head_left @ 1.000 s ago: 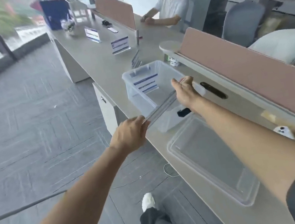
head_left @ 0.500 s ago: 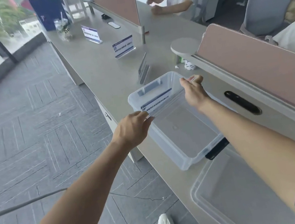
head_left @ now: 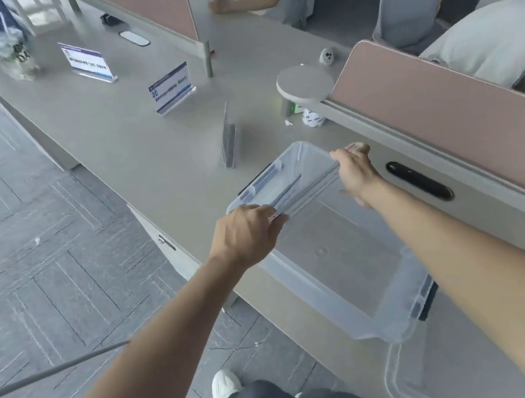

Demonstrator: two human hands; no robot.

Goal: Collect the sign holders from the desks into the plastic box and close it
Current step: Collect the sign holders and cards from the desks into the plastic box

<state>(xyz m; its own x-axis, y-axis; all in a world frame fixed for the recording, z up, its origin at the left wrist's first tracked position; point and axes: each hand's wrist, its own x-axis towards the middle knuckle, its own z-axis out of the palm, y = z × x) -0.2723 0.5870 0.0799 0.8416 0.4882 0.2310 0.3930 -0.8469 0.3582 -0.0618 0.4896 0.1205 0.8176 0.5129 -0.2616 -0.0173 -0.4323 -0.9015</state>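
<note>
A clear plastic box (head_left: 311, 289) sits open on the long grey desk (head_left: 126, 141). My left hand (head_left: 246, 233) and my right hand (head_left: 355, 167) grip the two ends of a clear acrylic sign holder (head_left: 304, 188), holding it nearly flat inside the far part of the box. Three more sign holders stand on the desk beyond: one edge-on (head_left: 228, 140) just past the box, one (head_left: 171, 87) further back, one (head_left: 87, 61) near the far end. The box's clear lid (head_left: 420, 384) lies on the desk at the near right.
Pink divider panels (head_left: 447, 105) run along the desk's right side. A drink cup (head_left: 14, 54) and a blue bag stand at the far end. Another person sits at the far right with a forearm on the desk (head_left: 242, 0). Grey carpet floor lies to the left.
Both hands have lowered the sign holder from above the box rim down into the box. My view has moved closer and tilted further down.
</note>
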